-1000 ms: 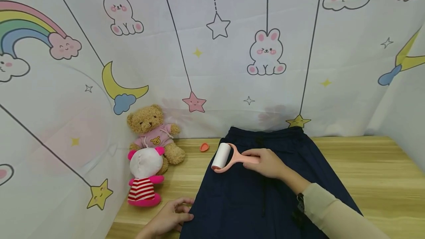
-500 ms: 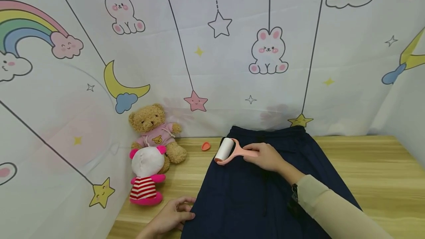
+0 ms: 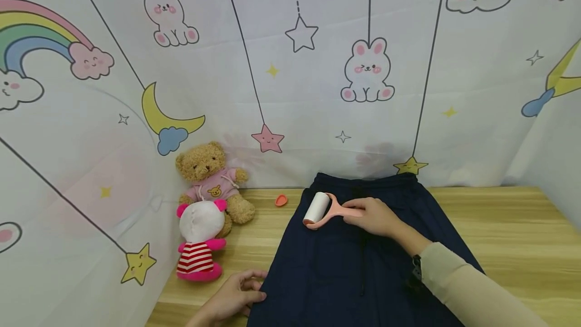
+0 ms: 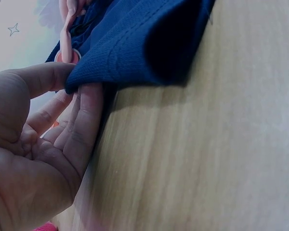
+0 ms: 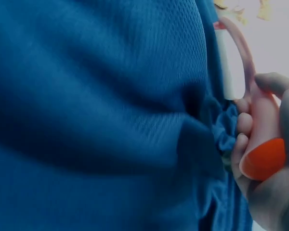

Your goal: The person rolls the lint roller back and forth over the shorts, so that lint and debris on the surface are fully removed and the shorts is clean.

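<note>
Navy drawstring shorts (image 3: 317, 271) lie flat on the wooden table, waistband toward the back wall. My right hand (image 3: 374, 217) grips the peach handle of a lint roller (image 3: 316, 208), whose white roll lies over the upper left part of the shorts. In the right wrist view, fingers curl around the handle (image 5: 265, 115), with its orange end showing in the palm. My left hand (image 3: 233, 294) pinches the left edge of the shorts. The left wrist view shows that hand's thumb above the stitched hem (image 4: 115, 62) and fingers beneath it.
A brown teddy bear (image 3: 213, 185) in a pink top sits at the back left. In front of it is a pink-and-white plush toy (image 3: 197, 261) in red stripes. A small orange cap (image 3: 281, 200) lies left of the waistband. A patterned cloth (image 3: 317, 115) hangs behind the table.
My right hand first moves the lint roller slightly up toward the waistband, then draws it back to the right across the shorts. The left hand keeps its place at the edge.
</note>
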Motion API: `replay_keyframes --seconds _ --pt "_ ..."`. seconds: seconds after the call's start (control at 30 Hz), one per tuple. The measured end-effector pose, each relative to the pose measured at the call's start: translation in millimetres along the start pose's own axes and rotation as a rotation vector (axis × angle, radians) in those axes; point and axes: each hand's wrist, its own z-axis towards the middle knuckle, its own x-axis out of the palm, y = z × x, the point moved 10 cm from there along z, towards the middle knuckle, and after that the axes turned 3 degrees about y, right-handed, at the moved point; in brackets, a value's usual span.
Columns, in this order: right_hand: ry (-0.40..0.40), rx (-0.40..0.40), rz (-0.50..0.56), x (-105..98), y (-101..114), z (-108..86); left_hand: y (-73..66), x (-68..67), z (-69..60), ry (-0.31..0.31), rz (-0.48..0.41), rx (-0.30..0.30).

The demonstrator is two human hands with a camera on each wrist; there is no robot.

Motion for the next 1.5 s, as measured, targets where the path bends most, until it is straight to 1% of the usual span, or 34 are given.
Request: replay_keyframes --seconds 0.27,0.53,0.6,0.73,0.9,1.2,1.5 --pt "0.017 -0.025 -0.032 -15 -8 -22.9 -1.1 0.6 -1.8 0.000 0.000 0.013" --pt "0.007 -0.050 -0.042 -31 -24 -45.2 -0.1 0.8 -2.1 0.017 -0.008 0.015" --pt "0.005 -0.052 -0.045 -36 -29 -51.0 0.4 0.9 -2.1 0.022 -0.010 0.015" --pt "0.001 -0.026 -0.050 -45 -39 -61.9 0.6 1.1 -1.8 0.022 -0.012 0.013" --pt "-0.004 -0.020 -0.056 -56 -42 -73.2 -0.1 1.3 -2.4 0.017 -0.010 0.007" --pt "-0.028 -0.057 -0.066 -70 -47 -84.3 -2.2 2.6 -2.0 0.021 -0.003 0.009" --pt "-0.013 -0.050 -0.047 -69 -49 -85.2 -3.9 3.1 0.1 0.029 0.007 0.012"
